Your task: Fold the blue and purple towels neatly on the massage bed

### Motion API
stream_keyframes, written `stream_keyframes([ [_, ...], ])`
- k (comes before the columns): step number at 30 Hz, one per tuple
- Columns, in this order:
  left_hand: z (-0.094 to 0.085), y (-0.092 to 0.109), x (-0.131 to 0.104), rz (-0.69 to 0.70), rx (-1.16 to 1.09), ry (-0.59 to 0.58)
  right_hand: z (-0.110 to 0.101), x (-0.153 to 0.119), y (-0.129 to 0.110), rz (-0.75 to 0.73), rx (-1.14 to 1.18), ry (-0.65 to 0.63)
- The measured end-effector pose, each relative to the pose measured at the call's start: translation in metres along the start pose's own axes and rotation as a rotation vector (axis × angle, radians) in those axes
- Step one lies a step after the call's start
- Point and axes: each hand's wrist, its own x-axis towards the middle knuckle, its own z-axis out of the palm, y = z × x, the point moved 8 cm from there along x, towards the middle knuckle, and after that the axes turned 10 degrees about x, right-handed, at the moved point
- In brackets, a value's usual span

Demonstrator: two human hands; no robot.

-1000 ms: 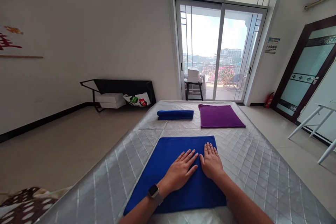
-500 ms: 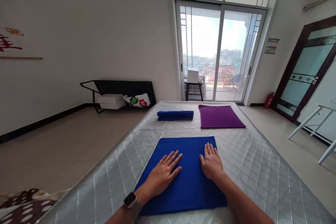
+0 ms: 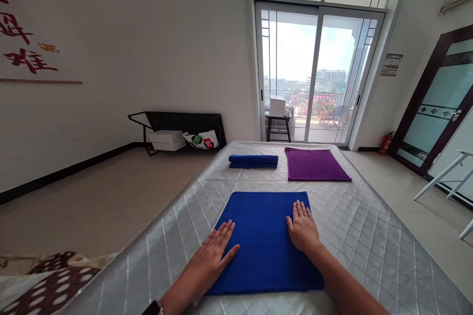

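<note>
And we're riding on the wearer's head, one camera high over the near end of the silver quilted cover (image 3: 364, 236), facing forward and tipped down; closest to the lens come the left hand (image 3: 212, 253) between six and seven o'clock and the right hand (image 3: 303, 226) at five; far off at two, the glass sliding doors (image 3: 314, 76); wide coverage, reaching red wall lettering (image 3: 16, 27) at ten and a dark-framed door (image 3: 432, 110) at three.

It looks like a room in a home: well beyond the fingers (image 3: 300, 210), sliding glass doors (image 3: 314, 74) face a balcony (image 3: 330, 136) with a chair (image 3: 338, 114); far left of the fingers hangs red calligraphy (image 3: 27, 60); far right, a frosted-glass door (image 3: 439, 93) and fire extinguisher (image 3: 386, 143).
</note>
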Motion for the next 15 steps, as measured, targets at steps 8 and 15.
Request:
stream_keyframes([
  [8,0.001,0.001,0.005,-0.038,-0.034,-0.010,0.002,0.002,0.003,0.000,0.007,-0.027],
  [15,0.008,0.002,0.008,-0.068,-0.044,0.035,-0.006,0.002,-0.002,-0.013,-0.025,-0.006],
])
